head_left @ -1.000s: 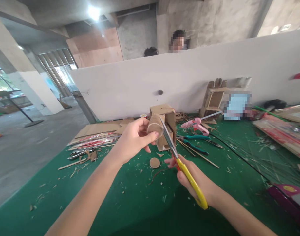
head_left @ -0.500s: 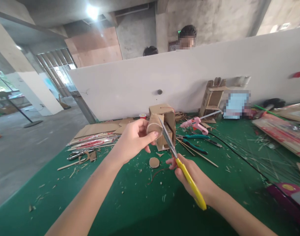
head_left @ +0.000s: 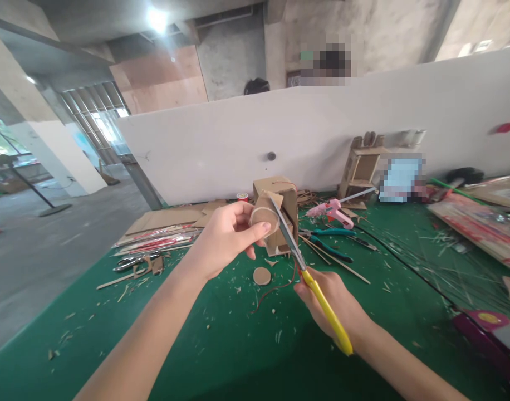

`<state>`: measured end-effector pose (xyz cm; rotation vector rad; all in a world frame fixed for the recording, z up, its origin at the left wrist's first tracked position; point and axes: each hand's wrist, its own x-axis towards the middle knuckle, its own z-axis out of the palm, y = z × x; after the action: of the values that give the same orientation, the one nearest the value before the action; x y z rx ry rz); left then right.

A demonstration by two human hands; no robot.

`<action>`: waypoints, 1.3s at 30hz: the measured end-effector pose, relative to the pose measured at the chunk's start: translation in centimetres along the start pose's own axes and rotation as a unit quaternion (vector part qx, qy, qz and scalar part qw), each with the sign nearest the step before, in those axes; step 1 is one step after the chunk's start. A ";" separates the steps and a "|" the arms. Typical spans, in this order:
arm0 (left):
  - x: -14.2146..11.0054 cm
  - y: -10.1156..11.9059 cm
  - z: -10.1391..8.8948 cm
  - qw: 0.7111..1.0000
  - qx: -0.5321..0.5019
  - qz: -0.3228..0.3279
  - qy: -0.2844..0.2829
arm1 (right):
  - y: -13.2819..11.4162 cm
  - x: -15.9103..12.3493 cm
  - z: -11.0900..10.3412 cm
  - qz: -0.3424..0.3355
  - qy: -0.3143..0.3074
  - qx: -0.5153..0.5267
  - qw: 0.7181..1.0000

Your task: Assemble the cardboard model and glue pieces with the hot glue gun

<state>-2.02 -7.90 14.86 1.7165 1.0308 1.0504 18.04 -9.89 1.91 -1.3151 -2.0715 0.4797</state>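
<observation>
My left hand [head_left: 234, 236] pinches a piece of cardboard [head_left: 264, 218] with a round outline on it, thumb on the near face. My right hand [head_left: 328, 301] is closed on yellow-handled scissors [head_left: 328, 312], their blades pointing up and left. The blades meet the right edge of the cardboard piece; how far they are apart is hard to make out. Just behind stands a cardboard box [head_left: 275, 184], partly hidden by the cardboard piece and the scissors. A cut cardboard disc [head_left: 262, 276] lies on the green table [head_left: 221, 345] below my hands, beside a thin reddish wire [head_left: 271, 291].
Right of the box lie teal-handled pliers [head_left: 332, 233] and a pink glue gun [head_left: 330, 210] with a black cord. A small cardboard stand [head_left: 364, 167] leans near the white partition [head_left: 205, 150]. Metal scissors [head_left: 130, 262] and cardboard sheets [head_left: 167, 221] lie at left.
The cardboard piece has turned in my left hand, so more of its round face shows. The scissor blades have closed up somewhat at its edge. More of the wire is visible.
</observation>
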 end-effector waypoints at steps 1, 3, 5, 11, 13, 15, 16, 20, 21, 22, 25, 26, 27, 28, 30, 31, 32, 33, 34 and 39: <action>0.0 0.1 0.0 1.000 -0.002 0.000 0.000 | 0.0 0.0 0.0 -0.002 0.004 0.004 1.000; -0.1 0.1 -0.1 1.000 -0.001 -0.001 -0.001 | 0.1 0.0 0.0 -0.010 0.008 0.021 1.000; -0.1 0.1 -0.2 1.000 0.003 -0.002 -0.003 | 0.2 0.0 -0.1 -0.028 -0.003 0.050 0.998; 0.0 -0.3 -0.2 0.999 0.030 0.006 -0.034 | -0.1 -0.2 -0.4 -0.057 -0.032 0.080 0.995; 0.0 -0.5 -0.1 0.998 0.043 0.009 -0.038 | -0.1 -0.1 -0.2 -0.047 -0.020 0.065 0.997; 0.0 -0.6 0.1 0.998 0.051 0.012 -0.038 | 0.0 -0.1 -0.1 -0.035 -0.002 0.050 0.998; -0.1 -0.6 0.2 0.998 0.050 0.013 -0.039 | 0.0 -0.1 0.0 -0.030 0.010 0.042 0.999; -0.3 -0.3 0.4 0.999 0.030 0.012 -0.035 | -0.2 -0.4 -0.5 -0.042 0.063 0.032 0.997; -0.3 -0.2 0.4 0.999 0.025 0.010 -0.035 | -0.3 -0.4 -0.7 -0.054 0.076 0.036 0.995; -0.3 -0.2 0.4 0.999 0.019 0.008 -0.034 | -0.4 -0.5 -0.9 -0.069 0.082 0.041 0.993; -0.2 -0.3 0.4 1.000 -0.001 0.003 -0.023 | -0.3 -0.5 -1.1 -0.096 0.072 0.058 0.991; -0.1 -0.3 0.4 1.000 -0.006 0.005 -0.012 | -0.2 -0.5 -1.1 -0.097 0.058 0.069 0.991; 0.0 -0.4 0.4 1.000 -0.011 0.011 0.001 | -0.1 -0.4 -0.9 -0.096 0.042 0.085 0.991; 0.0 -0.4 0.3 1.000 -0.016 0.017 0.014 | 0.1 -0.4 -0.7 -0.091 0.026 0.104 0.990; 0.1 -0.4 0.2 0.999 -0.023 0.025 0.035 | 0.6 -0.4 -0.2 -0.081 0.003 0.143 0.986; 0.2 -0.5 0.2 0.998 -0.025 0.024 0.042 | 0.8 -0.4 0.0 -0.074 -0.004 0.158 0.985; 0.2 -0.5 0.1 0.998 -0.025 0.022 0.049 | 1.0 -0.5 0.3 -0.069 -0.010 0.170 0.983; 0.3 -0.5 0.1 0.998 -0.024 0.021 0.056 | 1.3 -0.5 0.5 -0.065 -0.015 0.180 0.981; 0.3 -0.5 0.1 0.997 -0.024 0.022 0.065 | 1.5 -0.5 0.7 -0.062 -0.019 0.188 0.980; 0.3 -0.4 0.3 0.994 -0.040 0.026 0.096 | 1.8 -0.6 1.3 -0.044 -0.020 0.217 0.975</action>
<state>-1.70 -7.58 14.48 1.6091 1.0537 1.2918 18.52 -9.57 -0.33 -0.9579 -1.9045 0.8678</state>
